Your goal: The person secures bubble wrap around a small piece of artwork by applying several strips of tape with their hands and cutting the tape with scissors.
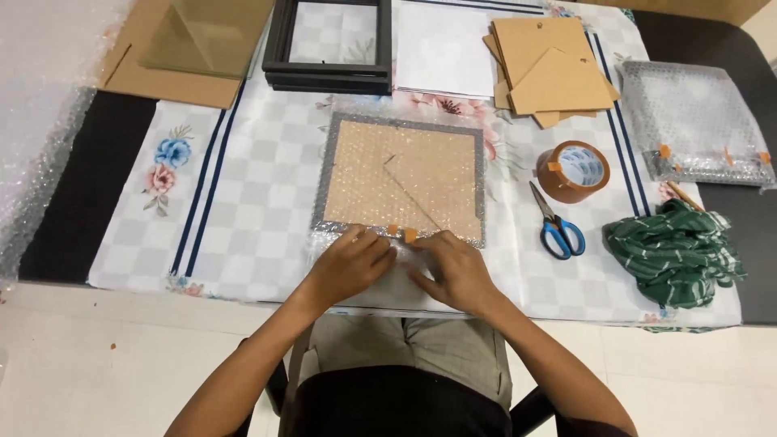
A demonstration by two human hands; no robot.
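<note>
Two hands (405,267) press one bubble-wrapped frame (401,182).

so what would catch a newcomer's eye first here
First, the left hand and right hand pressing bubble wrap over the near edge of a picture frame lying face down at the table's middle. To its right lie a roll of brown tape, blue-handled scissors and a crumpled green cloth.

A home packing spot: floral cloth (243,194) over the desk (89,194), tape roll (573,171), scissors (557,222) (frames (328,44) stacked behind).
</note>
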